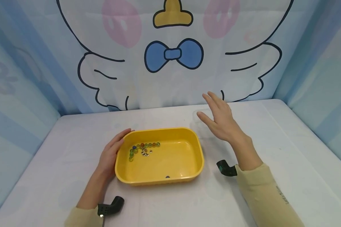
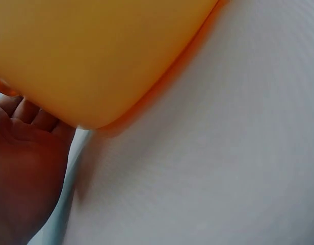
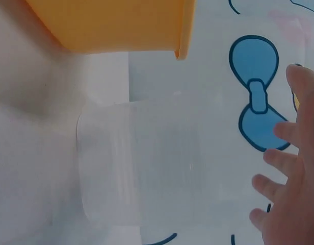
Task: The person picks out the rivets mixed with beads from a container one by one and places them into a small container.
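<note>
Table [image 1: 272,132] white — cartoon backdrop [image 1: 173,53] behind

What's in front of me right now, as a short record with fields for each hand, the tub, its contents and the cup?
Left hand: rests against the tub's left side
Right hand: open, raised above the cup, holding nothing
Tub: yellow plastic tub, on the white table
Contents: glass marbles near the back left corner
Cup: clear plastic cup, beside the tub

yellow tub [image 2: 96,56] fills top | left hand [image 2: 24,168] touching its wall | white table [image 2: 223,168]
</note>
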`<state>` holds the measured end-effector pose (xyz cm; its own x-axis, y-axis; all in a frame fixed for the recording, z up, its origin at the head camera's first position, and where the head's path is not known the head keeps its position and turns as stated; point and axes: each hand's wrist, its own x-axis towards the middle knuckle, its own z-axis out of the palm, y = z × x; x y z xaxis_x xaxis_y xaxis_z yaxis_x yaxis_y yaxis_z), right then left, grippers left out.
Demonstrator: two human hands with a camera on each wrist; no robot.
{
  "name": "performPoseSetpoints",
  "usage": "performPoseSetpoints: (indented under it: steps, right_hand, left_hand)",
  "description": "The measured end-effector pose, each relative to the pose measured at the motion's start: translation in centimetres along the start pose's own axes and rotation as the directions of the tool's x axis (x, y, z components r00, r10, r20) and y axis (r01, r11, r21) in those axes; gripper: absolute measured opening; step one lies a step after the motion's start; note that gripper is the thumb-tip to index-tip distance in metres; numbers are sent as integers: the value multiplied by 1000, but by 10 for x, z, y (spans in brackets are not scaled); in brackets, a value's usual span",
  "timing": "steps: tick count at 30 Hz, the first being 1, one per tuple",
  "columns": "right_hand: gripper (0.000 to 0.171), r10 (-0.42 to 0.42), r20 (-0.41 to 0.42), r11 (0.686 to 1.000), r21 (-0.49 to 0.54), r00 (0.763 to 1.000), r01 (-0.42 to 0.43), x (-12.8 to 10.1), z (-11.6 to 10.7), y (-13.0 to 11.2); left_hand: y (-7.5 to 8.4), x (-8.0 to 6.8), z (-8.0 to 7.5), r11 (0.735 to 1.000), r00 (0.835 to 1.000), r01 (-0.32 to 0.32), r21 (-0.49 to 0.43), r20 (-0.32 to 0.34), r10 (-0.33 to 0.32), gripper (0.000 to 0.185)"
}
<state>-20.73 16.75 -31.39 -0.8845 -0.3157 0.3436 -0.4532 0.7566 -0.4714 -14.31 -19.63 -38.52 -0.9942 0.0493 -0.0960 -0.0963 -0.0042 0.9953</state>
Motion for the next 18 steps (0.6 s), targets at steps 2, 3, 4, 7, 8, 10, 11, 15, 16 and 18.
performPoseSetpoints:
  steps: [2, 3, 4, 7, 8, 10, 11, 15, 16, 18]
  right_hand:
    - [68, -14, -6, 1000, 10, 1000, 14, 2, 1, -1]
    - [68, -21, -8, 1000, 13, 1000, 21, 2, 2, -2]
    - [68, -28, -7, 999, 18, 1000, 28, 3, 3, -3]
    - [68, -44, -5, 999, 28, 999, 44, 5, 5, -6]
    - [68, -49, -4, 998, 32, 999, 49, 6, 5, -7]
    - [68, -58, -3, 998, 39, 998, 58, 7, 6, -9]
    - [68, -63, -2, 997, 42, 998, 63, 8, 6, -10]
    - [67, -79, 1, 996, 50, 997, 79, 12, 7, -16]
    - [67, -84, 1, 995, 52, 996, 84, 13, 7, -17]
    - [67, -94, 0, 994, 59, 996, 94, 15, 8, -19]
  left_hand:
    - [-1, 0, 0, 1000, 1000, 17, -4, -7, -17, 48]
    - [-1, 0, 0, 1000, 1000, 26, -3, -10, -26, 48]
    - [-2, 0, 0, 1000, 999, 31, -4, -12, -31, 47]
    - [-2, 0, 0, 999, 999, 36, -17, -9, -36, 47]
    - [-3, 0, 0, 999, 999, 33, -19, -6, -33, 47]
    - [-3, 0, 0, 999, 1000, 29, -18, -5, -29, 48]
    - [-3, 0, 0, 1000, 1000, 27, -15, -4, -27, 48]
    - [-3, 0, 0, 1000, 1000, 16, 4, -9, -16, 48]
    - [-3, 0, 0, 1000, 1000, 11, 7, -9, -11, 48]
    - [-2, 0, 0, 1000, 1000, 5, 8, -10, -5, 48]
